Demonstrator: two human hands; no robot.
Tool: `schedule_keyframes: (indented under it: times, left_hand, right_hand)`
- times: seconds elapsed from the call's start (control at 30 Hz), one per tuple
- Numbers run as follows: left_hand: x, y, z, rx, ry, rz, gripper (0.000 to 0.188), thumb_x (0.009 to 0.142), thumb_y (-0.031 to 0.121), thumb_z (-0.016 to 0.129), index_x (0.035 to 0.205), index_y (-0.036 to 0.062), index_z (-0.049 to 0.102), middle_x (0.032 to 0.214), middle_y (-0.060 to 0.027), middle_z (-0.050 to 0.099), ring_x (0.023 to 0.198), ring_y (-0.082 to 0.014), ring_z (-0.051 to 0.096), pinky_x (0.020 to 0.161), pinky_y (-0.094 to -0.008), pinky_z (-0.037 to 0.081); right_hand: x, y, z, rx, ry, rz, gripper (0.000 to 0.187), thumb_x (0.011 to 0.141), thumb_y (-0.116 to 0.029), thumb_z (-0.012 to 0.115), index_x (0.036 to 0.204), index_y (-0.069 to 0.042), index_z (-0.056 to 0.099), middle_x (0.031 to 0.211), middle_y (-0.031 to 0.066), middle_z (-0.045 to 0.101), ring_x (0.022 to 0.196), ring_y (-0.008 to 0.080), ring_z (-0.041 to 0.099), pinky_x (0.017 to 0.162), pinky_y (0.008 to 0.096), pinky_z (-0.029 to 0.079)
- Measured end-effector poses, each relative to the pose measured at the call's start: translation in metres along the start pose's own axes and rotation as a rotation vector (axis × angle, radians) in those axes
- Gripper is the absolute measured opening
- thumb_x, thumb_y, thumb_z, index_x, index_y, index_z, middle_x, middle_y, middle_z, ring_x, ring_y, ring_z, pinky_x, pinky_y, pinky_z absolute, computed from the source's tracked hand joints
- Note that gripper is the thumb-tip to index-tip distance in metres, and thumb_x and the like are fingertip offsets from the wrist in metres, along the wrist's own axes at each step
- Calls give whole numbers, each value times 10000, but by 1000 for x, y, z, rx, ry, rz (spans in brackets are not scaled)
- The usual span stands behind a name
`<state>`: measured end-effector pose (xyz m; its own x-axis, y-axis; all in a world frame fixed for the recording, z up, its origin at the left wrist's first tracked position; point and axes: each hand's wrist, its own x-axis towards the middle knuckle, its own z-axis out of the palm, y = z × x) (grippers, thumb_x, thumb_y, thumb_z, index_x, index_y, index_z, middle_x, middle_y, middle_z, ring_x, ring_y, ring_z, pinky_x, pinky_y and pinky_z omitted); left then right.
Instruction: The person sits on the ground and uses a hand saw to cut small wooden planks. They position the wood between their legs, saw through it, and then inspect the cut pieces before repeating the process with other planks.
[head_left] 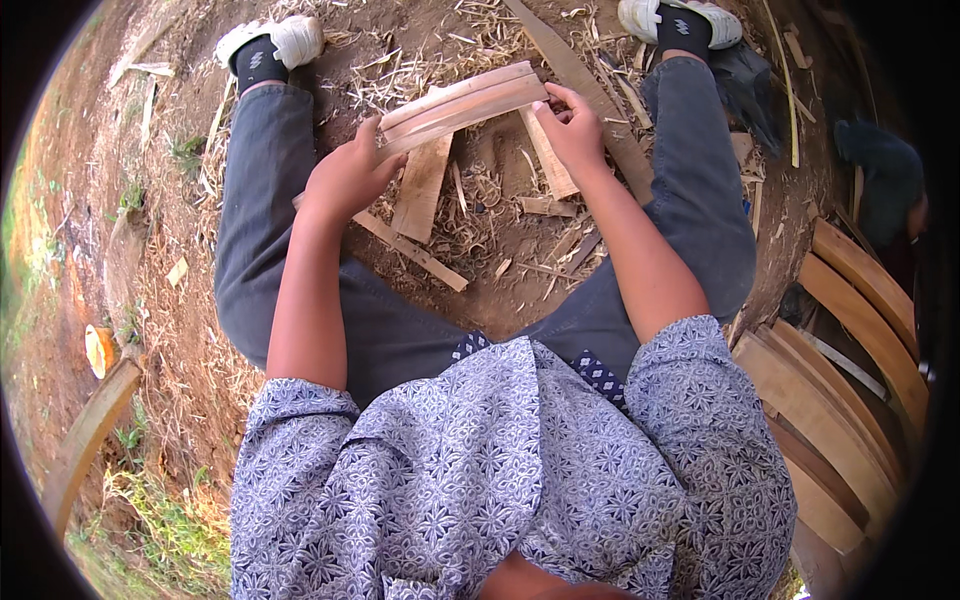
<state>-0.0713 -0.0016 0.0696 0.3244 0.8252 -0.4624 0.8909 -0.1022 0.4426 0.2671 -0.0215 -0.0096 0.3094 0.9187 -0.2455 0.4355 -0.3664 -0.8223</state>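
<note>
Between my two hands a short, pale wooden block [462, 107] is held up, tilted slightly higher at its right end. A lengthwise line runs along it; I cannot tell whether it is one grooved piece or two laid together. My left hand [350, 172] closes around its left end, thumb along the near side. At the right end, my right hand [572, 128] grips with thumb and fingers. Just below the block, a flat board [424, 195] and a narrower board [550, 160] lie on the ground, their far ends partly hidden behind it.
Wood shavings [480, 225] litter the dirt between my legs. A thin wooden strip [415, 250] lies near my left knee, a long plank [590, 90] beyond my right hand. Long boards [820, 410] are stacked at right; a person [882, 185] in dark clothes is near them.
</note>
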Motion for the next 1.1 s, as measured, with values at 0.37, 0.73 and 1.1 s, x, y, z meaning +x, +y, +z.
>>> schedule_keyframes:
  times: [0.37, 0.73, 1.1]
  left_hand:
    - [7, 6, 18, -11, -57, -86, 828, 972, 534, 555, 1561, 14, 294, 1290, -313, 637, 1227, -442, 619, 1052, -486, 483]
    - [20, 14, 2, -417, 223, -40, 525, 917, 340, 714, 1272, -28, 595, 1159, -214, 709, 909, -331, 710, 869, -428, 546]
    - [22, 2, 16, -72, 309, 95, 530, 905, 310, 722, 1366, 65, 632, 1150, -175, 712, 907, -304, 712, 851, -417, 557]
  right_hand:
    - [-11, -14, 3, -206, 149, -122, 404, 849, -247, 770, 1197, -52, 708, 1101, 130, 649, 952, 236, 657, 848, 352, 545]
    - [-8, -16, -1, -227, 182, -171, 370, 841, -244, 777, 1158, -62, 723, 1055, 104, 649, 939, 238, 635, 869, 358, 534]
    - [-6, -12, 0, -207, 161, -183, 386, 840, -263, 797, 1162, -59, 737, 1073, 112, 674, 950, 240, 659, 875, 363, 548]
